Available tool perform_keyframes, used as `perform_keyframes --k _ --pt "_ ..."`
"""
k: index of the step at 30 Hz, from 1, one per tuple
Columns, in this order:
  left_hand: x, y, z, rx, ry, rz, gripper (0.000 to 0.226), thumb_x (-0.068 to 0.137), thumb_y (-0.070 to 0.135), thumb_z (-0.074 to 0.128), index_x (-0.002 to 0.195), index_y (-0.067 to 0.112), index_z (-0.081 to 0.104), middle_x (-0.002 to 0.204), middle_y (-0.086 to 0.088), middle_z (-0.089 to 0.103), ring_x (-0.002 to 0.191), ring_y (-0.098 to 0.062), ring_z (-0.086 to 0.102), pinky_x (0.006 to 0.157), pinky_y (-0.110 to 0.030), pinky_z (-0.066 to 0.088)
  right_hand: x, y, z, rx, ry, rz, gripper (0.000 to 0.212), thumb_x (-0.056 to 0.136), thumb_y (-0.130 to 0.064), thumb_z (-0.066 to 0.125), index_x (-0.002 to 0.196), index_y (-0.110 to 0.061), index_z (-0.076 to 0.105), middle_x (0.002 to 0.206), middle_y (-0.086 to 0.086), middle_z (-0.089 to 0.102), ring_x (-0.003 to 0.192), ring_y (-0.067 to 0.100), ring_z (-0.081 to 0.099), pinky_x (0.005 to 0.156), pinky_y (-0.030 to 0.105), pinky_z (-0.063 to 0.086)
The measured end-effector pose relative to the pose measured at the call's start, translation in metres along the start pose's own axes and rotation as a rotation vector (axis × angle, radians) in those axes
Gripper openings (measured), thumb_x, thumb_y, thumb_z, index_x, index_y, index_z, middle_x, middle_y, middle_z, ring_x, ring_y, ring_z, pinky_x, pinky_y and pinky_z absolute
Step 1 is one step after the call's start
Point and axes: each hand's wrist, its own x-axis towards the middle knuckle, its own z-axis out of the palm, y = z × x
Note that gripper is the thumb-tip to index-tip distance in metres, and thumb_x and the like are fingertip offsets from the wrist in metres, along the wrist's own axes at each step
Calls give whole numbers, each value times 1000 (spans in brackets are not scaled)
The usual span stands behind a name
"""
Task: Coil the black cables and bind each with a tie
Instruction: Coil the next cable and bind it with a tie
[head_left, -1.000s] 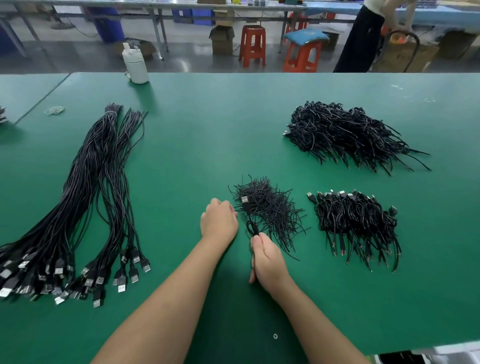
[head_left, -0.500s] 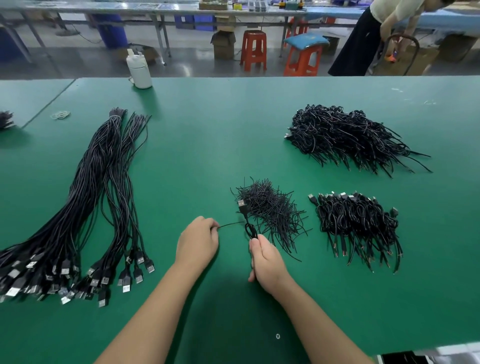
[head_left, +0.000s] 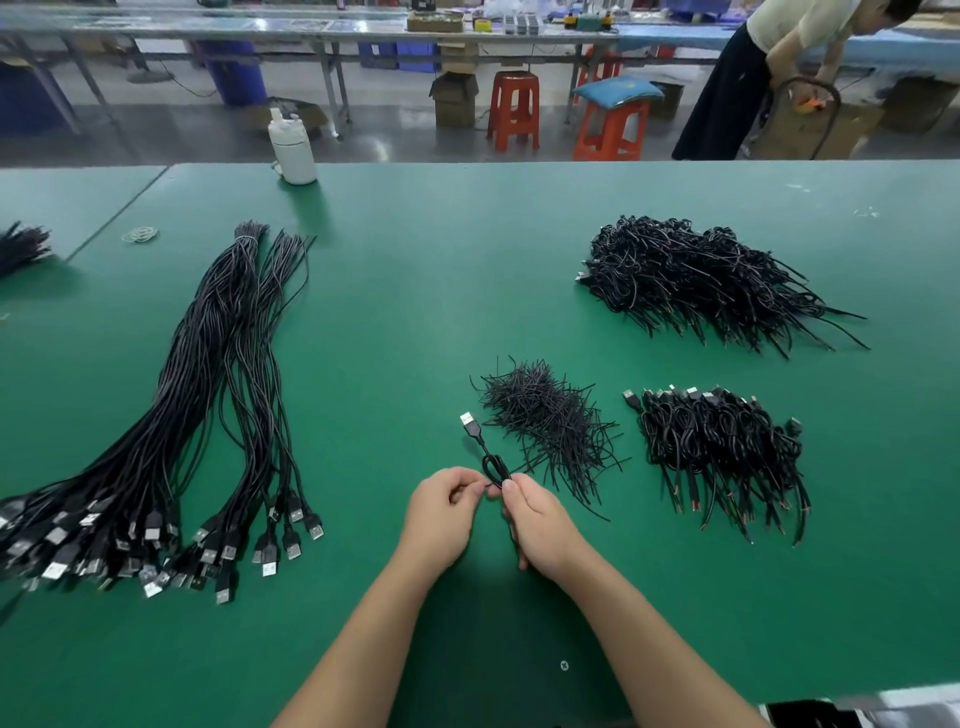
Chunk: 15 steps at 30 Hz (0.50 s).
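Note:
My right hand (head_left: 543, 525) grips a coiled black USB cable (head_left: 491, 465) whose plug (head_left: 469, 422) points up and away. My left hand (head_left: 441, 512) pinches a thin black tie against the coil, fingertips touching the right hand's. Just beyond lies a loose pile of black ties (head_left: 545, 415). Long uncoiled cables (head_left: 171, 431) stretch along the left of the green table (head_left: 415, 291), plugs towards me. A small heap of bound coils (head_left: 719, 447) sits on the right, and a bigger heap (head_left: 696, 275) lies behind it.
A white bottle (head_left: 292, 150) stands at the table's far edge. Rubber bands (head_left: 140, 235) lie at far left, near another dark bundle (head_left: 21, 247). Beyond the table are orange stools (head_left: 513, 109) and a person (head_left: 753, 78) bending over a cart.
My left hand drew a tie out of the pile, swung left with it, then came back in to meet the coil held by my right hand.

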Motion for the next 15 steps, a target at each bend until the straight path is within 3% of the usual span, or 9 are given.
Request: perform_keyframes --k 4,6,9,15 --pt "-2 -5 -4 7 -3 26 14 93 11 63 93 21 73 84 13 69 72 7 59 67 -5 40 1 -2 -1 -29 -8 -3 24 103 -36 34 92 -27 53 76 6 47 50 15 48 42 27 43" --pt "-4 -9 -6 9 -17 49 17 92 12 65 92 27 72 81 13 68 70 4 59 69 -12 43 2 -2 -2 -17 -24 9 21 103 -35 35 106 -25 53 81 5 49 55 15 50 43 28 45" --pt "-8 -12 -6 26 -16 95 22 89 11 69 89 34 70 81 13 67 70 7 57 68 -8 40 3 -3 -3 -31 -36 29 26 103 -34 35 120 -21 49 85 5 50 59 16 51 45 30 47" --pt "-14 -16 0 76 64 195 30 87 10 69 79 38 63 77 10 62 73 -3 56 65 -7 39 3 -3 -2 -56 -23 32 18 102 -36 35 102 -22 47 83 6 52 47 16 50 45 31 45"
